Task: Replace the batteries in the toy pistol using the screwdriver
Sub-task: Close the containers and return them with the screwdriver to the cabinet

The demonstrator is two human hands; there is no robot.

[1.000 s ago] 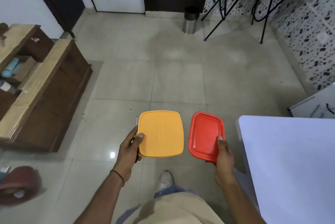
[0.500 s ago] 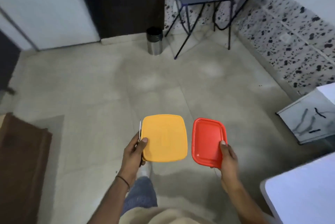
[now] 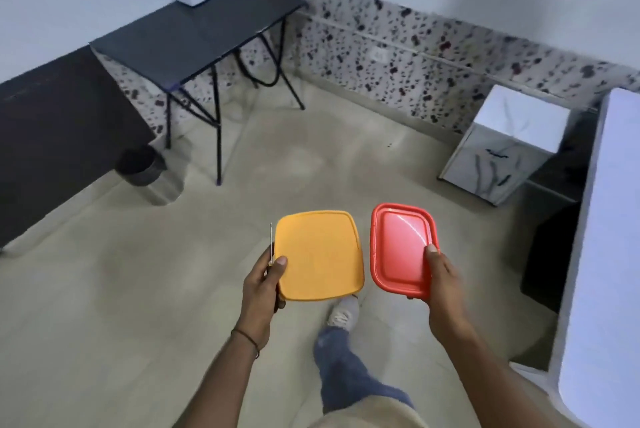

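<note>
Up and far left of the orange container [image 3: 320, 254], a steel bin [image 3: 149, 178] is noted on the floor, with a black folding table [image 3: 194, 36] behind it. Against the orange container's left edge, a screwdriver [image 3: 271, 244] is gripped in the left hand [image 3: 263, 285], its thin shaft pointing up. That edge is pinched by the same hand, thumb laid on top. Below the orange container, a pale shoe [image 3: 343, 313] is seen on the tiles. Just right of the orange container, apart from it, a red container [image 3: 398, 251] is grasped by the right hand [image 3: 443, 285], thumb pressed on its right rim. Further right and up, a white cabinet [image 3: 509, 147] is recorded, and farthest right a white table [image 3: 609, 254].
</note>
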